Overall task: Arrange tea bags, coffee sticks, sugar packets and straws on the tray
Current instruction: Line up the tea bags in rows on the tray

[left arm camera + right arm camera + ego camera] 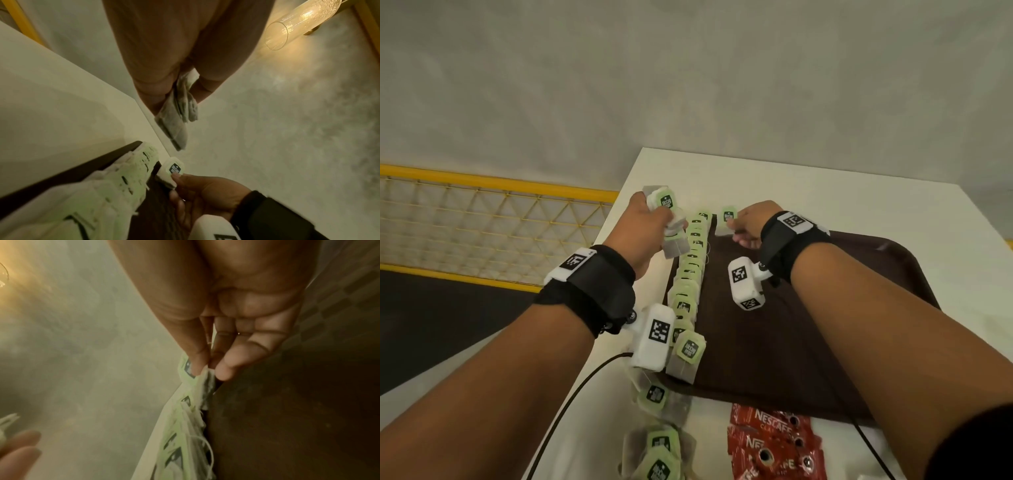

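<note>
A dark brown tray [808, 329] lies on the white table [825, 192]. Along its left edge runs a row of tea bags [690, 270] with green tags, also seen in the left wrist view as a row of tea bags [123, 177]. My left hand [650, 226] grips a bunch of tea bags [671, 222] above the row's far end; the same bunch of tea bags [179, 110] hangs from its fingers. My right hand [748, 222] pinches one tea bag [728, 217] at the tray's far left corner, thumb and fingertips [224, 369] closed on the tea bag [197, 378].
Loose tea bags [659, 445] lie on the table near the front. Red Nescafe coffee sticks [774, 442] lie in front of the tray. A yellow railing [493, 219] stands to the left beyond the table edge. A glass lamp [300, 22] glows on the wall.
</note>
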Available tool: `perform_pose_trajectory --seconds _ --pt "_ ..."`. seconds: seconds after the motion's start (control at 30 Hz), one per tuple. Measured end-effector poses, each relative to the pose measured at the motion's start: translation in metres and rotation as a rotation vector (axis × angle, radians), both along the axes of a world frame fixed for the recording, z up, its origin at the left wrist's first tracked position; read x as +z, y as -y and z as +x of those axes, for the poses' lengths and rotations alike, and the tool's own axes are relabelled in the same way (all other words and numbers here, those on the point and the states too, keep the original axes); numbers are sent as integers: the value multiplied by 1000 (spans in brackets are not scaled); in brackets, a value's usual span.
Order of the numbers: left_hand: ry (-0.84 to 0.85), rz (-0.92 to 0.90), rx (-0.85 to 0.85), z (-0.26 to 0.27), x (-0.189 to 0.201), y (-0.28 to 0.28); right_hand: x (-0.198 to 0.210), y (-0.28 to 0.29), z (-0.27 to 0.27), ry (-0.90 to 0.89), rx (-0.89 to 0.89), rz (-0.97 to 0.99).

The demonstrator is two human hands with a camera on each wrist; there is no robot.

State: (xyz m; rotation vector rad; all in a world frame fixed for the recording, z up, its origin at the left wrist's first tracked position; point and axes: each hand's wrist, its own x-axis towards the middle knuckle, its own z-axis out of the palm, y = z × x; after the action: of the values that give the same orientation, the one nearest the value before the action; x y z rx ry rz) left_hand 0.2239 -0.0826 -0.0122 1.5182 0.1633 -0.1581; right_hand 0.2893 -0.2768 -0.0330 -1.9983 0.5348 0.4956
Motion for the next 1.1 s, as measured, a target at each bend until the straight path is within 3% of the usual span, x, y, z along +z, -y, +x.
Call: perform_pose_trajectory --seconds 0.13,0.3,0.57,0.7,0.8,0.93,1.1 --pt "-4 -8 -6 3 -7 -5 -11 4 9 105 62 -71" --pt "-20 -22 -8 1 -12 -9 -12 -10 14 -28 206 -443" --pt "-37 -6 -64 -3 -26 -9 -18 -12 18 8 214 -549" --pt "-33 17 -84 -5 -29 -9 -19 -3 13 83 153 -436" --pt "-15 32 -98 -5 -30 -7 2 -4 3 186 212 -423" --pt "20 23 -120 -4 -30 -2 24 -15 -22 219 235 208" --pt "30 16 -175 -2 -23 7 26 -14 -31 210 305 297"
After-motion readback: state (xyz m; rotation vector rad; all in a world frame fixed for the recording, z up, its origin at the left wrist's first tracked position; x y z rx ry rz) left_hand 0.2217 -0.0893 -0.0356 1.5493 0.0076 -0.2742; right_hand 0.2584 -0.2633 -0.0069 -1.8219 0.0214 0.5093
